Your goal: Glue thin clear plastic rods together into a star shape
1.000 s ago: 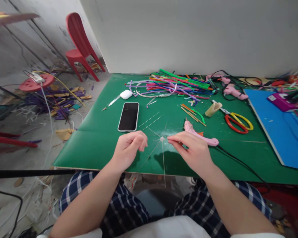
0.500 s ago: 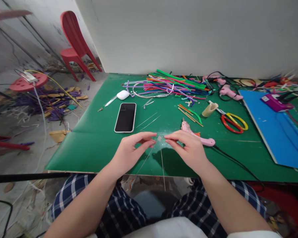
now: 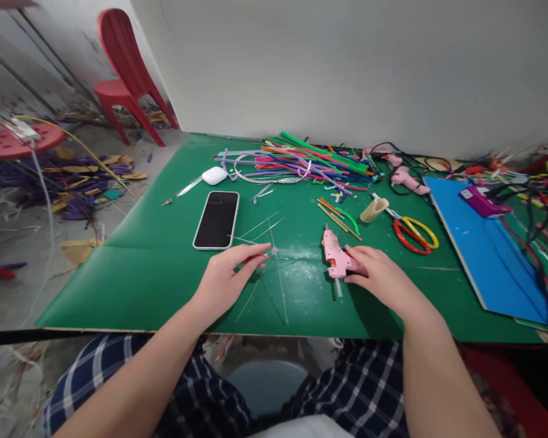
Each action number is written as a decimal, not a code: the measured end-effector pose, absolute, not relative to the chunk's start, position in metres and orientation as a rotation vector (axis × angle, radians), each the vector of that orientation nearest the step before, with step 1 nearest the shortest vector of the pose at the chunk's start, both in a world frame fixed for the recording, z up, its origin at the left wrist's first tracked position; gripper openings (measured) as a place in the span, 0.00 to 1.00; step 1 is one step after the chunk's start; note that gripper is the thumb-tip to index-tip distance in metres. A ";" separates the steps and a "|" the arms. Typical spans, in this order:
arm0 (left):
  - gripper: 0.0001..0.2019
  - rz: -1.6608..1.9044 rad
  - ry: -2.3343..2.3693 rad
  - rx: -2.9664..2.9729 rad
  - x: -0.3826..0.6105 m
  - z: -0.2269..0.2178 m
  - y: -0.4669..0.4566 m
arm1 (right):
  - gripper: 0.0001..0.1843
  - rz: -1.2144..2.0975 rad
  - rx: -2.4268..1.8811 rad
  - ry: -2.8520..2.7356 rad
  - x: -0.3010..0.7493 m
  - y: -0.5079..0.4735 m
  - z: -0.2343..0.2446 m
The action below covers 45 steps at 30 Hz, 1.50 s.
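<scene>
My left hand (image 3: 228, 271) pinches a set of thin, straight wires (image 3: 279, 277) near the spot where they cross. They spread out like spokes from a small whitish, glue-like lump (image 3: 274, 250). My right hand (image 3: 381, 277) is wrapped round the handle of a pink hot glue gun (image 3: 335, 254), its nozzle pointing away from me. A clear glue stick (image 3: 338, 287) pokes out of the gun's back end. Two loose thin wires lie just beyond my left fingers, beside a phone (image 3: 217, 220) with a dark screen.
Colourful pipe cleaners (image 3: 301, 159) are heaped at the back of the green table (image 3: 132, 274). To the right lie scissors (image 3: 413, 234), a beige tube (image 3: 373, 210), thin sticks (image 3: 338, 220) and a blue board (image 3: 484, 255). A white case (image 3: 214, 176) sits behind the phone.
My right hand has left the wires, moved right and closed on the glue gun, which is now turned more upright in view. My left hand still pinches the wires. The view has shifted slightly.
</scene>
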<state>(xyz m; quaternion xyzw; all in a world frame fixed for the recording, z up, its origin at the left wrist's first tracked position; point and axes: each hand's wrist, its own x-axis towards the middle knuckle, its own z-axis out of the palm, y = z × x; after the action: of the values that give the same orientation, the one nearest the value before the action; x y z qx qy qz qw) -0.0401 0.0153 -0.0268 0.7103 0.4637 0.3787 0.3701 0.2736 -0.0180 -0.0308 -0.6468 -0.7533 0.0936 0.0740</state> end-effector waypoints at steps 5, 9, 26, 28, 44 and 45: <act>0.13 0.902 1.192 1.806 -0.037 -0.029 0.018 | 0.16 0.282 -1.924 -2.255 0.275 -0.019 -0.027; 0.14 0.883 1.159 1.745 -0.036 -0.031 0.018 | 0.15 0.332 -1.851 -2.165 0.290 -0.028 -0.015; 0.09 1.126 1.151 1.880 -0.041 -0.016 0.007 | 0.21 0.421 -1.324 -2.436 0.206 -0.057 0.005; 0.08 1.192 1.122 1.920 -0.043 -0.013 0.003 | 0.20 0.355 -1.278 -2.426 0.205 -0.060 0.005; 0.05 1.331 1.138 2.026 -0.046 -0.001 -0.010 | 0.14 0.319 -1.193 -2.479 0.196 -0.067 0.007; 0.05 1.327 1.128 2.030 -0.046 -0.001 -0.010 | 0.15 0.319 -1.191 -2.479 0.196 -0.068 0.007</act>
<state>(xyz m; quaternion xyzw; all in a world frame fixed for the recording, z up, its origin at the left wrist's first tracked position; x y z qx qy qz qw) -0.0461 -0.0101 -0.0006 0.7384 0.4104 0.4825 0.2312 0.1962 -0.0676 0.0067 -0.4227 -0.8798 0.1132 0.1856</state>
